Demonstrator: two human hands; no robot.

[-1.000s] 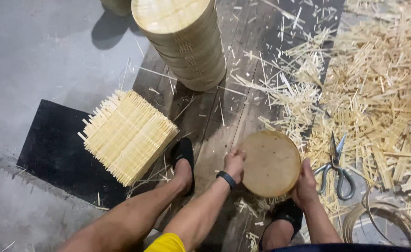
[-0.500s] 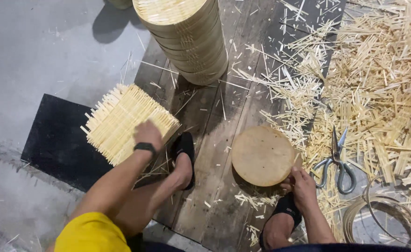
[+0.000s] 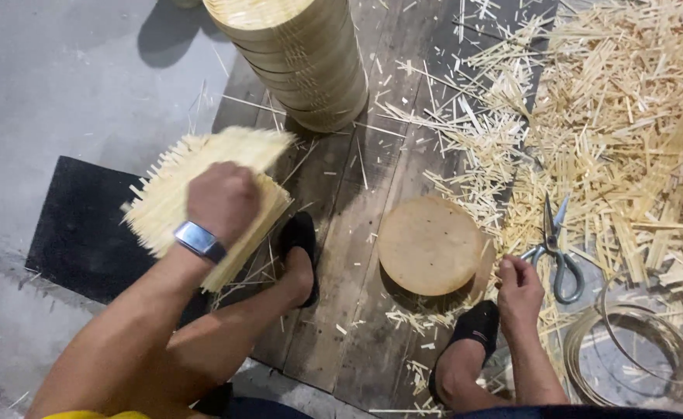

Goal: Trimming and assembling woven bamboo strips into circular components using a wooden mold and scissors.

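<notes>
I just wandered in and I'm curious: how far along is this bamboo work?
Done: a tall stack of round bamboo trays stands on the planks. In hand: the left hand lifts a woven mat of bamboo strips; the right hand rests by the round disc, near scissors. Left: a big pile of loose strips.

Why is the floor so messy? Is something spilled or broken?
Yes: cut bamboo slivers lie scattered in a loose heap across the plank floor, half-burying the scissors. The left hand lifts a woven mat with ragged, untrimmed ends. Nothing looks broken.
</notes>
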